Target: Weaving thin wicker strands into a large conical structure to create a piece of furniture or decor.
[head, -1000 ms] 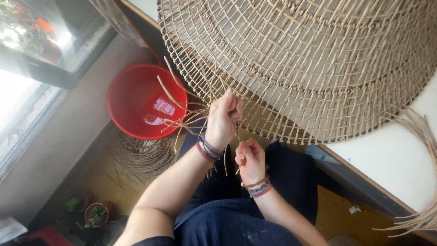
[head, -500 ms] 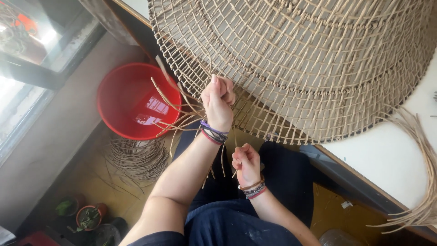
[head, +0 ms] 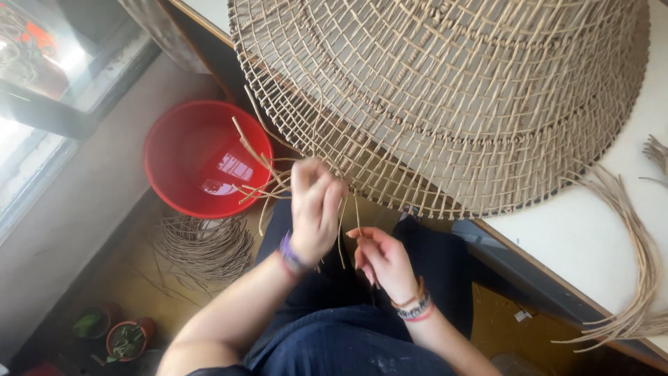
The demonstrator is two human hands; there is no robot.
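Observation:
A large round woven wicker piece [head: 445, 104] lies on a white table [head: 598, 237], its near edge hanging over my lap. My left hand [head: 314, 209] is blurred at that edge, fingers closed around loose cane strands [head: 261, 174] that stick out to the left. My right hand [head: 381, 261] sits just below and to the right, pinching a thin hanging strand [head: 356, 221] between thumb and fingers. Both wrists wear bead bracelets.
A red plastic basin [head: 202, 160] with water stands on the floor at the left. A coil of cane [head: 205, 247] lies beside it. A bundle of cane strips [head: 637, 278] curves over the table's right edge. Small potted plants [head: 125, 341] sit bottom left by a window.
My left hand has shifted along the wicker edge with the strands and now looks blurred. My right hand stays below it. The camera view has moved closer.

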